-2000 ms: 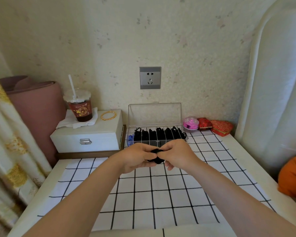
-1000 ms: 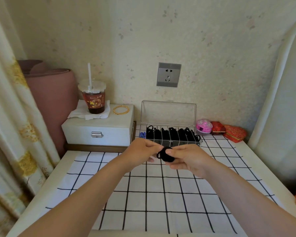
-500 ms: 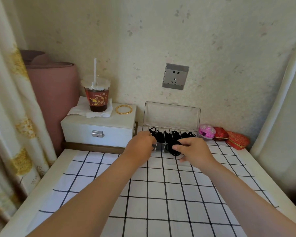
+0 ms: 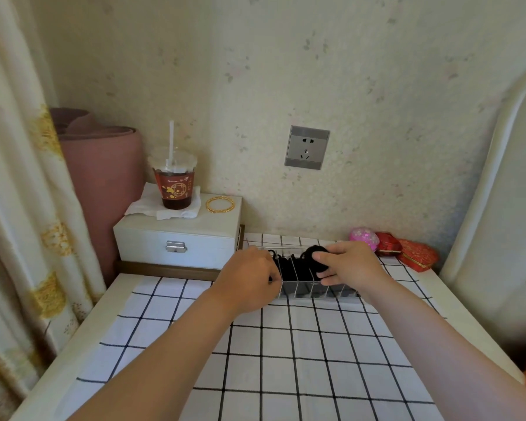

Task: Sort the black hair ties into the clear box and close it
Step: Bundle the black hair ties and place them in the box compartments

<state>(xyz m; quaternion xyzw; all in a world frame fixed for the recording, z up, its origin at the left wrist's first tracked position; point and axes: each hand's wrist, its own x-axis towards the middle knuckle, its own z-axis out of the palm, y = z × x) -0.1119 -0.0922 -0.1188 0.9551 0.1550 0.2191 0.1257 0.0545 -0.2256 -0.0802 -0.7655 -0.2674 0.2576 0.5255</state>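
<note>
Change: since half a second ago we have carried the tie from the box's front edge up over its right half, and our left hand has settled at its left end.
Right hand (image 4: pixel 351 270): centre right of the frame, thumb and fingertips pinching the black hair tie (image 4: pixel 315 253), the other fingers loosely bent.
Black hair tie: bunched, held just above the right-hand compartments of the clear box (image 4: pixel 304 291); we cannot tell whether it touches the dividers.
Left hand (image 4: pixel 246 281): centre of the frame, against the box's left end, back towards us; its fingers curl out of sight, so we cannot tell whether they grip anything.
Clear box: on the checked cloth (image 4: pixel 286 360) near the wall, upright dividers showing, stored ties (image 4: pixel 289 267) dark in the middle slots.
Left of the box: white jewellery case (image 4: pixel 176 238) carrying an iced drink cup (image 4: pixel 174 186) on a tissue and a gold bangle (image 4: pixel 220 204).
Right of the box: pink glittery case (image 4: pixel 363 236) and red heart-shaped box (image 4: pixel 416 255).
Above: wall socket (image 4: pixel 306 147).
</note>
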